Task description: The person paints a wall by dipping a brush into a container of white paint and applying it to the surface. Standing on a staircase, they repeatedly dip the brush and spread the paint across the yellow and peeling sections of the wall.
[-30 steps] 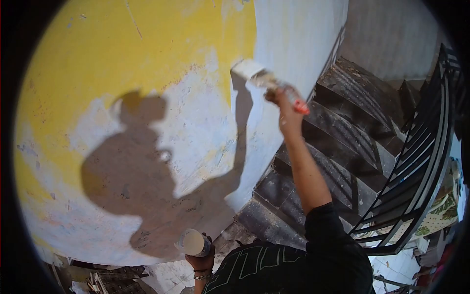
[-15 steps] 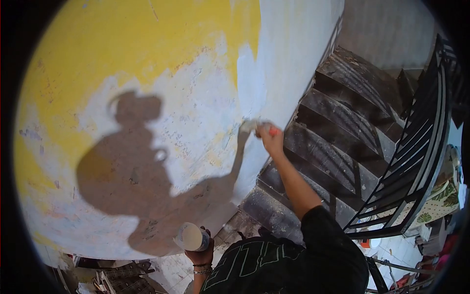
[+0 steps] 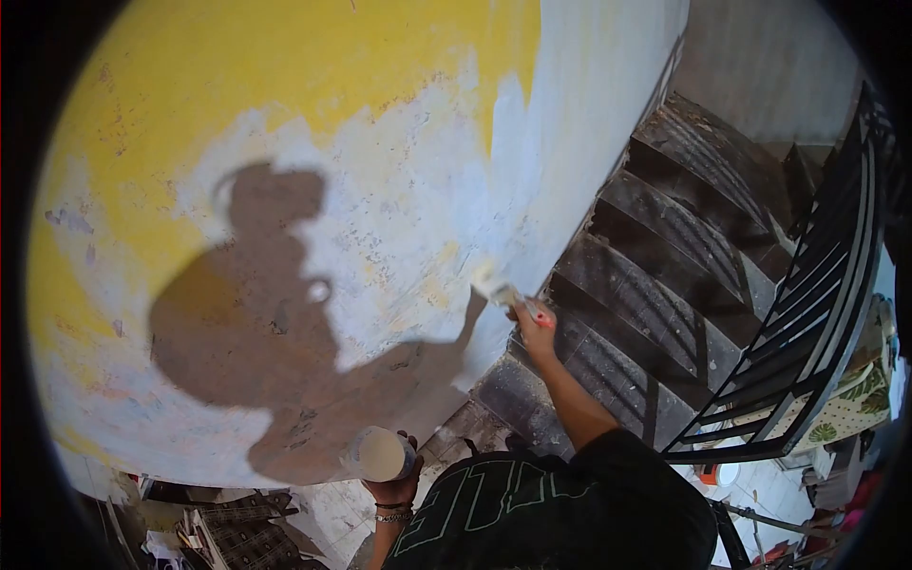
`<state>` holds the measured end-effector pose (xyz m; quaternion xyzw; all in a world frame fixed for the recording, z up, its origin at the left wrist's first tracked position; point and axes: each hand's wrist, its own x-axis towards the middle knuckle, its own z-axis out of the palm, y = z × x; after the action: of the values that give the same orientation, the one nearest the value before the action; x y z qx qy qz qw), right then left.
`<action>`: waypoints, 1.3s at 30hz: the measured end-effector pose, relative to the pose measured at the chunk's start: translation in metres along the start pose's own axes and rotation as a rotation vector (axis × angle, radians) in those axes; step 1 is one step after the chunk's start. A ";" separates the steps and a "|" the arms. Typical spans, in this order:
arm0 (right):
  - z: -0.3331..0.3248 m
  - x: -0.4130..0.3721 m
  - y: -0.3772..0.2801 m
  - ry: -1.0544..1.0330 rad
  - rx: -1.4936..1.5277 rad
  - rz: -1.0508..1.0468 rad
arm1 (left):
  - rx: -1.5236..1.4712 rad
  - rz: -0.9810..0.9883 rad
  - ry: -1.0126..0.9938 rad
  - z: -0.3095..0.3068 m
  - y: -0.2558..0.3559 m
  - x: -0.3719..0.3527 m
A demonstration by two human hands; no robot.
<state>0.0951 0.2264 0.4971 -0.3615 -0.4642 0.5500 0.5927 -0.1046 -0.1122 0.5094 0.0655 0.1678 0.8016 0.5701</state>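
My right hand (image 3: 538,325) is wrapped round the red-tipped handle of a paintbrush (image 3: 494,287). The brush's pale bristles are at the wall (image 3: 380,218), where white paint covers part of an older yellow coat. Low in the view, my left hand (image 3: 397,486) grips a tub of paint (image 3: 383,454), its round opening full of whitish paint facing up. The tub is close to the foot of the wall. A shadow of my head, arm and body falls on the wall left of the brush.
Dark, paint-dusted stairs (image 3: 646,285) rise to the right of the wall, bordered by a black metal railing (image 3: 807,304). A white and orange bucket (image 3: 719,473) stands on the tiled floor beyond. Clutter and a patterned cloth (image 3: 242,537) lie at the lower left.
My right hand and the paintbrush have moved down along the wall. The left hand still holds the tub, shifted slightly. The view has shifted a little.
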 end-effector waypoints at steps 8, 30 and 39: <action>0.091 0.023 -0.118 -0.067 0.115 -0.170 | 0.331 0.065 0.098 -0.009 0.001 -0.002; 0.035 0.052 -0.019 0.044 0.022 -0.120 | 1.431 0.082 0.127 0.025 -0.006 0.011; -0.002 0.050 0.069 0.055 0.652 0.122 | 0.494 -0.081 0.055 0.021 -0.011 0.016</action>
<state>0.0730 0.2853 0.4393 -0.1944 -0.2252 0.6941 0.6556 -0.0943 -0.0899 0.5234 0.1741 0.3763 0.7142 0.5639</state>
